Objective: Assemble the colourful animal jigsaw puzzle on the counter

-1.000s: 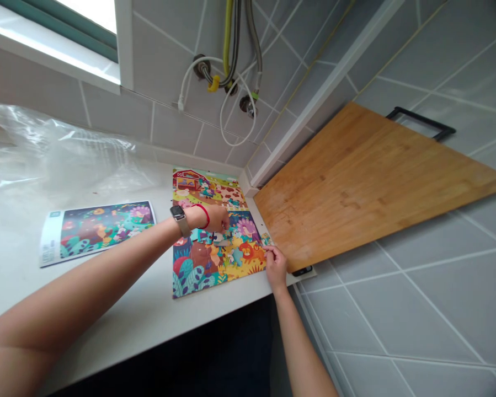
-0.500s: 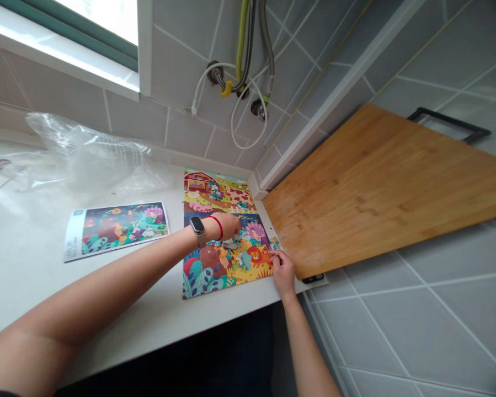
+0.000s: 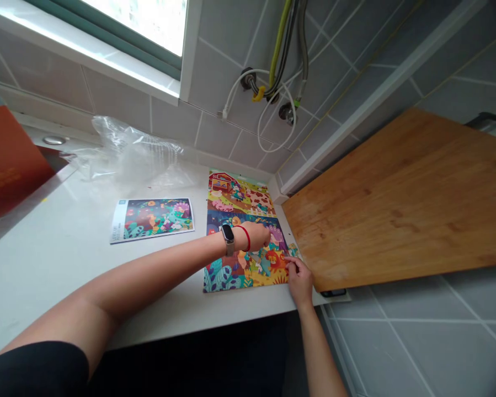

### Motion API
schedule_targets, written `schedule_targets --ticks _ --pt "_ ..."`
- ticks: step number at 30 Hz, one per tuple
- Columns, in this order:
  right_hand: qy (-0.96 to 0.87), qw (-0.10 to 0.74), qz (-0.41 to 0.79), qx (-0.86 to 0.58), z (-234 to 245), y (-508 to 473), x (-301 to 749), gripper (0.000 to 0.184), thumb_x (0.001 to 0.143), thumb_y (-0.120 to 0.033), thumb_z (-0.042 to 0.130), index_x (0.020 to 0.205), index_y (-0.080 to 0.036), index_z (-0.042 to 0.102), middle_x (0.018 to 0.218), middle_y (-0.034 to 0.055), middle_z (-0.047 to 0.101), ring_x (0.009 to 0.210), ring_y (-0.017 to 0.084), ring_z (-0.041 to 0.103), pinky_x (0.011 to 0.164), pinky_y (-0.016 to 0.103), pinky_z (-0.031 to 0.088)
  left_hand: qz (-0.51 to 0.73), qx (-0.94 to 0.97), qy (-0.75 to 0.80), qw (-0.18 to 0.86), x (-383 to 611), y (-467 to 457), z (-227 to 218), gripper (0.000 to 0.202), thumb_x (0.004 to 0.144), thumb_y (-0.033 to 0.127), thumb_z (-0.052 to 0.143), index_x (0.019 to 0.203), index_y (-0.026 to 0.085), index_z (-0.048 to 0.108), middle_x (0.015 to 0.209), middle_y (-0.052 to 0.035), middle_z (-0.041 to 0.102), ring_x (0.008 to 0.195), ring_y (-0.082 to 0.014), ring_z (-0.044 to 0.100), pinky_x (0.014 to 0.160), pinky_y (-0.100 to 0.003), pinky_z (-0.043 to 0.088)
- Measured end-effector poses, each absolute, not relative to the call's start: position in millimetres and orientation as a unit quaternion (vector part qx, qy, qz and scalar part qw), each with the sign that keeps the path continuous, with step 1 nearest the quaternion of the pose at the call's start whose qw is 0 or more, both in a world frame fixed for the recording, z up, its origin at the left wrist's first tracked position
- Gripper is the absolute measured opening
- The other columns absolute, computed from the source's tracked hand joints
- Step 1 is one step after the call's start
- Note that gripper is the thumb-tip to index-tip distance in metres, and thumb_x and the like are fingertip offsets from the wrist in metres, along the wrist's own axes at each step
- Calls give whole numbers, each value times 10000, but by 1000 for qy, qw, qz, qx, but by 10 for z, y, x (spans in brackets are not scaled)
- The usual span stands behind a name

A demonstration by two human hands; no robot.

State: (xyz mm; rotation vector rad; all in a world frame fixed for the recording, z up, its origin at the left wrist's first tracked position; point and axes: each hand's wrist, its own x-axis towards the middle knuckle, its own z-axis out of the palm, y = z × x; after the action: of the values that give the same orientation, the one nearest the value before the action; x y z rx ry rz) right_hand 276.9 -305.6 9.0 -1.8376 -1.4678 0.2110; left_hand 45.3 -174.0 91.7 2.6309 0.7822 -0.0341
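A colourful animal jigsaw puzzle (image 3: 227, 270) lies flat on the counter, with a barn and cow on top and a lion lower right. My left hand (image 3: 256, 236), with a watch and red band at its wrist, reaches across its middle. Its fingers are curled downward by the purple peacock; anything in them is hidden. My right hand (image 3: 300, 280) rests at the puzzle's right edge beside the lion. Its fingers are bent, index and thumb close together at the edge; whether they pinch a piece is unclear. Small loose pieces (image 3: 293, 250) lie just right of the puzzle.
A printed picture sheet (image 3: 156, 219) lies left of the puzzle on the white counter (image 3: 44, 264). Behind it is a crumpled clear plastic bag (image 3: 136, 160). An orange-red box (image 3: 11, 160) stands far left. A wooden board (image 3: 396, 204) leans at right; hoses (image 3: 278, 55) hang on the wall.
The camera view has turned left, bringing the orange-red box into sight. My left hand has moved right across the puzzle to the peacock. My right hand stays at the right edge.
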Motion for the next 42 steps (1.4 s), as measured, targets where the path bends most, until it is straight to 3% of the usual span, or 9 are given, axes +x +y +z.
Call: schedule_targets --ticks 21,30,35,39,42 --pt "-584 372 75 -717 95 -3053 2755 331 865 -314 489 899 -194 795 947 107 815 797 252 720 820 365 566 -1 930 300 213 394 -1590 888 271 900 202 657 1108 283 811 1112 -91 792 1013 -268 744 827 -318 568" --pt "-584 373 72 -717 66 -3053 2774 320 883 -306 499 908 -195 798 890 97 806 813 253 725 827 368 573 -5 928 302 217 445 -1569 800 244 897 220 681 1105 291 789 1089 -74 784 1027 -252 733 853 -307 555" --pt "-591 375 60 -712 70 -3050 2779 365 918 -323 502 1038 -177 815 1024 126 804 904 254 722 854 374 570 -13 930 302 211 392 -1525 842 258 898 194 656 1100 283 789 1085 -82 787 1025 -272 735 833 -329 559" --pt "-611 355 29 -707 74 -3057 2758 380 958 -353 526 1125 -174 816 969 119 746 797 222 673 763 346 563 -17 930 305 206 357 -1495 851 254 878 189 668 1086 273 785 1090 -84 785 1012 -277 737 819 -329 558" --pt "-621 326 1 -713 57 -3061 2732 366 960 -347 539 1118 -183 826 971 113 702 859 232 674 812 354 558 -23 929 307 204 355 -1504 839 238 870 181 667 1066 253 782 1087 -99 784 1003 -287 737 810 -338 559"
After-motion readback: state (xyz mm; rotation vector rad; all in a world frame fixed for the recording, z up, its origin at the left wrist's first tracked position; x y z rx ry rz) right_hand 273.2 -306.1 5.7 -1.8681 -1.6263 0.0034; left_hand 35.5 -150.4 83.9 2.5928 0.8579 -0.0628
